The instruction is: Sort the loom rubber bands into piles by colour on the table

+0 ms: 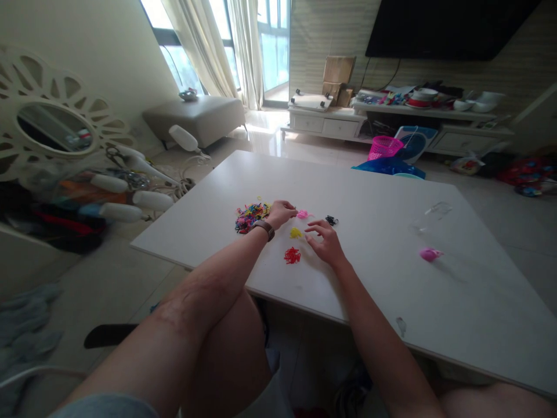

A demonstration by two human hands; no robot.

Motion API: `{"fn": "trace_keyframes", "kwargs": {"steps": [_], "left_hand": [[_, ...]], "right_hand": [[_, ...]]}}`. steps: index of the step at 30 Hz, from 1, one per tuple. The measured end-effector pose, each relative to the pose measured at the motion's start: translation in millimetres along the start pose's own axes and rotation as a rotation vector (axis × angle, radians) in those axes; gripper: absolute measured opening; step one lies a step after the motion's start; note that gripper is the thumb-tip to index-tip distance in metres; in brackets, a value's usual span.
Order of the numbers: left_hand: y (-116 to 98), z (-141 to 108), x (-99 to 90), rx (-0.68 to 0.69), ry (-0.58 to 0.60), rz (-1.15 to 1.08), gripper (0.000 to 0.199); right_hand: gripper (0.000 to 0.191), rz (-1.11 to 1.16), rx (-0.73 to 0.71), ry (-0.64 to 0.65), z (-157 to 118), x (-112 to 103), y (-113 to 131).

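Observation:
My left hand (pixel 282 215), with a dark watch on its wrist, is between a mixed heap of small colourful pieces (pixel 252 217) and a small pink pile (pixel 303 214). Its fingers are pressed together near the pink pile; what they pinch, if anything, is too small to name. My right hand (pixel 325 241) hovers with its fingers apart, just right of a yellow pile (pixel 296 233). Nearer the front edge lies a red pile (pixel 292 255). A small black pile (pixel 332 220) sits beyond my right hand.
On the right of the white table (pixel 374 197) are a pink object (pixel 430 254) and a clear container (pixel 435 215). A small clear item (pixel 401 326) lies by the front edge. A white lamp-like stand (pixel 154 200) is beside the left edge.

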State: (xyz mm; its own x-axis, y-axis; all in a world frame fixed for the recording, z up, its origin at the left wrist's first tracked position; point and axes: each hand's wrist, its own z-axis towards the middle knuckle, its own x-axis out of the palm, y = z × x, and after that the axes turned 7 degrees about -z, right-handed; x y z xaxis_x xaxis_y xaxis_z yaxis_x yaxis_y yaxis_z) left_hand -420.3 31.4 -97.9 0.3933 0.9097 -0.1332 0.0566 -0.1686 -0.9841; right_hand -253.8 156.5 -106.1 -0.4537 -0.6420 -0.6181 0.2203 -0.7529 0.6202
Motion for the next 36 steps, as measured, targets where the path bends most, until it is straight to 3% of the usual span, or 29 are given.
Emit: {"fn": "trace_keyframes", "kwargs": {"steps": [5, 9, 17, 23, 31, 36], "left_hand": [[1.5, 9.0, 11.5, 0.03, -0.067, 0.12, 0.014], [1.0, 7.4, 6.1, 0.062, -0.025, 0.168, 0.012], [-6.6, -11.0, -2.0, 0.218, 0.416, 0.141, 0.011], [-25.0, -28.8, 5.6, 0.282, 0.61, 0.228, 0.009], [-37.7, -37.6, 11.3, 0.312, 0.595, 0.277, 0.011], [-40.4, -36.6, 8.3, 0.301, 0.526, 0.262, 0.01]], "right_hand": [[0.011, 0.008, 0.014, 0.001, -0.1, 1.0, -1.9], [0.011, 0.005, 0.023, -0.001, 0.1, 3.1, -3.6], [0.015, -0.001, 0.108, -0.127, 3.0, 3.3, -3.9], [0.019, 0.085, 0.178, -0.179, 3.9, -0.2, -3.3], [0.021, 0.094, 0.253, -0.262, 3.6, -4.4, -4.5], [0.021, 0.059, 0.299, -0.274, 4.8, -7.1, -7.3]]}}
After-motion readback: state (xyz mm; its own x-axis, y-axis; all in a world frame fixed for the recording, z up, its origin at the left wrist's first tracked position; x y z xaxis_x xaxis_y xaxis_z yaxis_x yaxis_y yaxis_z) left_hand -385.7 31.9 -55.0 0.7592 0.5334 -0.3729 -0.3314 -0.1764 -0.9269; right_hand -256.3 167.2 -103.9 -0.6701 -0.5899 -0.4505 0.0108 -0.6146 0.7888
